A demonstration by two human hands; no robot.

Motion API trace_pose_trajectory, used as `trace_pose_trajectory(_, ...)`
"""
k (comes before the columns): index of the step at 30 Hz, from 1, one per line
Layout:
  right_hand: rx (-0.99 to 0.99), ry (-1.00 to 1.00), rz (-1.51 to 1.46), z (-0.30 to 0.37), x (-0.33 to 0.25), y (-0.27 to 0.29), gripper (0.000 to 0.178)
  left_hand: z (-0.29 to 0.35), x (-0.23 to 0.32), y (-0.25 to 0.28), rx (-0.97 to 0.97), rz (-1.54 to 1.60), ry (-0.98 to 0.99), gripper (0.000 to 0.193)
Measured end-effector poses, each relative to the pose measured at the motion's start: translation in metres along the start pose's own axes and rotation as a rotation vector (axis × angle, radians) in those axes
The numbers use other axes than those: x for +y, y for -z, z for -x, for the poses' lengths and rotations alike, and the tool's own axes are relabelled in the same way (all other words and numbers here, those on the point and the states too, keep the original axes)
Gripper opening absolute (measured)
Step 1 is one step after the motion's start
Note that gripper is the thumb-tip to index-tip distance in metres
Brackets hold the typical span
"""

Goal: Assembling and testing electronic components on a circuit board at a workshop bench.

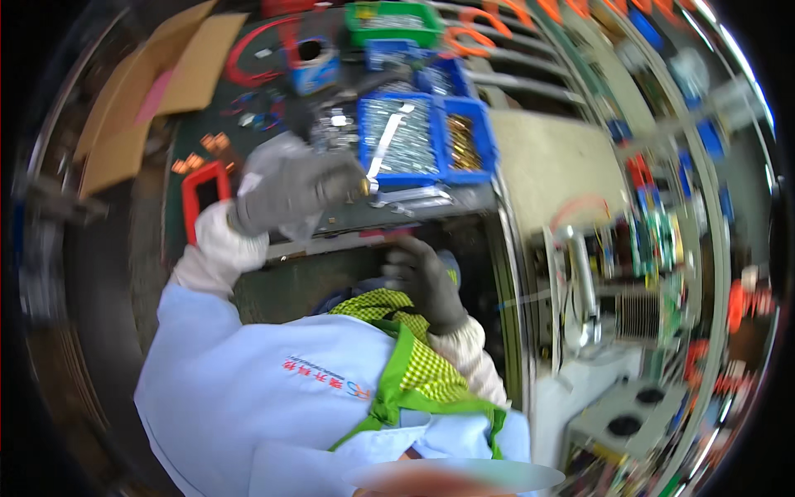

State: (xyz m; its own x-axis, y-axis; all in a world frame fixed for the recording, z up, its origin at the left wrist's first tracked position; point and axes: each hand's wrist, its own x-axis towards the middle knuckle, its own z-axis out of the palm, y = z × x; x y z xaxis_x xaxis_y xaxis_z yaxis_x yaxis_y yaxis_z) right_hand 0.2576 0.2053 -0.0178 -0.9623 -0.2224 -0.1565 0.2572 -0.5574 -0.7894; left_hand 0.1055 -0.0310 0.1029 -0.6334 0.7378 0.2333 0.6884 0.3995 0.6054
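My left hand (300,192), in a grey glove, reaches over the near side of the dark bench with its fingers closed. A small brass-coloured piece (364,187) shows at its fingertips, too blurred to name. Beside and behind that hand is a crumpled clear plastic bag (277,154); whether the hand grips it I cannot tell. A long silver strip (389,142) slants across a blue bin of silver screws (421,132), its lower end close to my left fingertips. My right hand (426,282), also grey-gloved, is near my apron below the bench edge; motion smears its bent fingers.
Next to the screw bin stands a blue bin of brass-coloured parts (464,141). Farther back are a green bin (393,23) and a blue can (315,66). A red-framed tray (204,195) and an open cardboard box (149,91) sit at left. Orange coiled hoses (476,33) hang above.
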Motion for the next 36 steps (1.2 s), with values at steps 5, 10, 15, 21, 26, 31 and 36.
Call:
trace_pose_trajectory(5, -0.024, 0.033, -0.656, -0.005, 0.001, 0.0, 0.069, -0.039, 0.048, -0.109, -0.287, 0.116, -0.352, 0.025)
trace_pose_trajectory(10, 0.198, 0.692, 0.179, 0.053, 0.013, 0.043, 0.049, -0.07, 0.089, -0.167, -0.412, 0.102, -0.422, 0.028)
trace_pose_trajectory(15, 0.7, 0.604, 0.447, 0.12, 0.027, 0.068, 0.043, -0.132, 0.099, -0.221, -0.121, 0.336, -0.458, 0.03)
trace_pose_trajectory(21, 0.968, 0.581, -0.182, 0.218, 0.027, 0.052, 0.042, -0.224, 0.065, -0.322, 0.138, 0.495, -0.052, 0.042)
trace_pose_trajectory(26, 1.087, 0.803, -0.563, 0.294, 0.039, 0.038, 0.029, -0.276, 0.045, -0.384, -0.318, 0.788, 0.115, 0.06)
trace_pose_trajectory(31, 1.239, 0.985, -0.526, 0.353, 0.036, 0.032, 0.023, -0.317, -0.052, -0.418, -0.161, 0.348, -0.329, 0.059)
trace_pose_trajectory(36, 1.324, 1.294, -0.412, 0.392, 0.056, 0.028, 0.02, -0.3, 0.023, -0.385, -0.344, 0.345, -0.138, 0.051)
